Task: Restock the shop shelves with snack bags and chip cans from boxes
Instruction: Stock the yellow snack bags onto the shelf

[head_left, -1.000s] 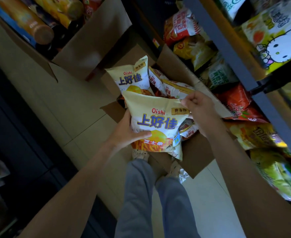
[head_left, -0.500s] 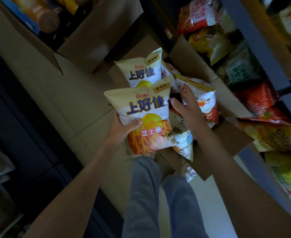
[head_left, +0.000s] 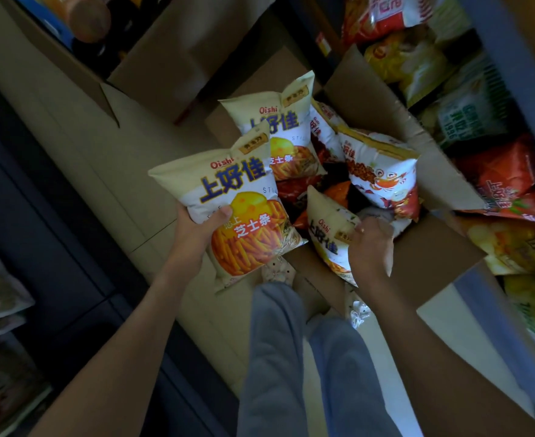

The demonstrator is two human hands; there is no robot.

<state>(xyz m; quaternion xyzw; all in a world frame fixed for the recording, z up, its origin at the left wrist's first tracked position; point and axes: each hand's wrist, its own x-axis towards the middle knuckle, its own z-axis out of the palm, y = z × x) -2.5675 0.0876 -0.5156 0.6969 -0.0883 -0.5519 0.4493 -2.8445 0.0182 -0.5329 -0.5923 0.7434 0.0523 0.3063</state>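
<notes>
Two open cardboard boxes sit on the floor: the snack box (head_left: 433, 253) lies under and around the right hand, and the can box (head_left: 177, 48) lies well beyond the left hand, with one orange chip can (head_left: 86, 12) clearly showing in it. To the right of the right hand, the shelf (head_left: 509, 89) carries a crowd of snack bags too jumbled to count.

Three cream Oishi cheese-stick bags show. The left hand (head_left: 196, 234) grips the first bag (head_left: 237, 209) by its lower left edge, thumb across the front, holding it upright outside the box. The right hand (head_left: 371, 247) is clenched on the upper corner of the second bag (head_left: 329, 238), tilted at the near edge inside the box. The third bag (head_left: 278, 130) stands in the box just beyond the first. One white crab-print bag (head_left: 382, 175) stands beyond the right hand, with darker bags beneath it.
</notes>
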